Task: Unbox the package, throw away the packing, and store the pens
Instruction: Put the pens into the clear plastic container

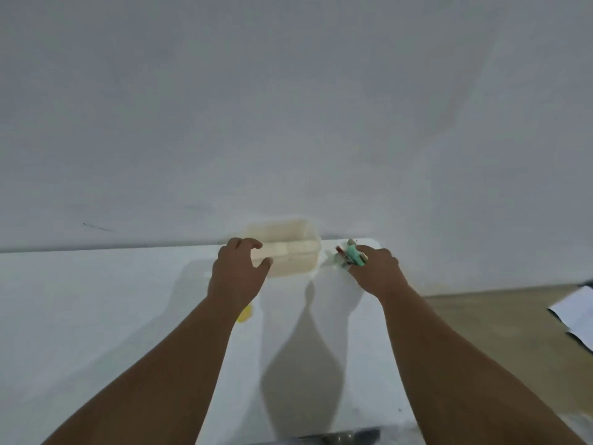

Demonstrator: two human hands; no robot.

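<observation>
A pale, translucent plastic storage box (295, 252) stands at the far edge of the white table (96, 300), against the wall. My left hand (237, 277) rests on the box's left end, fingers curled over its front edge. Just right of the box, my right hand (375, 271) is closed around a small bundle of pens (351, 255); a teal one and a red-tipped one stick out toward the box. The frame is blurred, so I cannot tell whether the box's lid is on.
A small yellow object (245, 316) peeks out on the table under my left wrist. To the right, past the table's edge, white paper (574, 313) lies on the wooden floor (497, 316). A dark object (340, 437) sits at the table's near edge.
</observation>
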